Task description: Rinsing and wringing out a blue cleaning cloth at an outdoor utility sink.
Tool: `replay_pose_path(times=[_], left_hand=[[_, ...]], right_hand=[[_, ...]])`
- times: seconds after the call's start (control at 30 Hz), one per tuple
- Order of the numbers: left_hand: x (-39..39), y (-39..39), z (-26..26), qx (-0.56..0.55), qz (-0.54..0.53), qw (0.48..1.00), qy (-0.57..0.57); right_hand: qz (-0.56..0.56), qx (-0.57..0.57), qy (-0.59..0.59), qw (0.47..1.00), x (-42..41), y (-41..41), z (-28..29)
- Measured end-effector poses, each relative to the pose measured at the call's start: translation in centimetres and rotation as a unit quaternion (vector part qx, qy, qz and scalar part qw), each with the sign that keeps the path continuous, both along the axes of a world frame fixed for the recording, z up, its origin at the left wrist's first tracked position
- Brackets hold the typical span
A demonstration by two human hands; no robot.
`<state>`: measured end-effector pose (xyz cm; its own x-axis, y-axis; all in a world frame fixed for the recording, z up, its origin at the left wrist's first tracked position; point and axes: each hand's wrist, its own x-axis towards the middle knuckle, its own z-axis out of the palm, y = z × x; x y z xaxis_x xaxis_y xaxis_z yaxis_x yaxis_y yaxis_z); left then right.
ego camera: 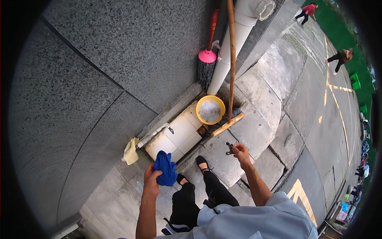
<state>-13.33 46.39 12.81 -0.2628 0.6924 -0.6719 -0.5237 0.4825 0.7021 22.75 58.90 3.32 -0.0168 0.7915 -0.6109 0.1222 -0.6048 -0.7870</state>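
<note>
My left hand [151, 181] grips a bunched blue cloth [166, 171] near the front end of a low white-tiled wash basin [176, 127]. Between the fingers of my right hand [241, 151] is a small dark object [229, 148], too small to name for sure; it hangs over the paving to the right of the basin. A yellow plastic tub [221, 104] of sudsy water [209, 110] sits at the basin's far end. Closer to me, a tap [170, 130] on a pipe reaches over the tiles from the wall side.
A pale yellow cloth [130, 151] hangs at the pipe's near end. A pink-headed mop [207, 59] and a white drainpipe [231, 49] stand by the grey wall [125, 50]. A wooden-handled push broom [231, 74] leans beside the tub. Two people [309, 12] walk at far right.
</note>
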Motion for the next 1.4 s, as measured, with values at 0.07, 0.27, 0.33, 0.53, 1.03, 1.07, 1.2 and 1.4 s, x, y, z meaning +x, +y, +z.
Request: replay_pose_path(times=[0.07, 0.27, 0.33, 0.53, 1.03, 1.07, 1.2, 1.4], left_hand=[[0.4, 0.9, 2.3, 0.050, 0.018, 0.999, 0.000], [1.4, 3.3, 8.8, 0.159, 0.124, 0.971, -0.126], [1.1, 3.7, 9.0, 0.183, 0.139, 0.967, -0.113], [0.7, 4.2, 13.4, 0.247, 0.162, 0.953, -0.074], [-3.8, 1.5, 18.7, 0.134, 0.109, 0.851, 0.495], [-4.2, 1.7, 19.4, 0.164, 0.143, 0.863, 0.455], [-5.7, -0.4, 21.0, 0.151, 0.182, 0.869, 0.435], [-5.8, -6.4, 19.7, 0.074, 0.226, 0.868, 0.437]], right_hand=[[0.001, 0.018, -0.021, 1.000, 1.4, 0.4, 1.7], [-0.091, 0.027, 0.097, 0.991, 2.1, 2.6, 6.6], [-0.066, 0.038, 0.107, 0.991, 1.7, 3.8, 7.6], [-0.020, 0.028, 0.087, 0.996, 0.7, 6.0, 10.3], [0.138, 0.102, 0.149, 0.974, -1.7, 6.9, 10.1], [0.130, 0.103, 0.143, 0.976, -1.6, 7.2, 9.6], [0.141, 0.138, 0.146, 0.969, -4.3, 7.2, 10.3], [0.247, 0.147, 0.147, 0.946, -6.9, 7.9, 6.4]])
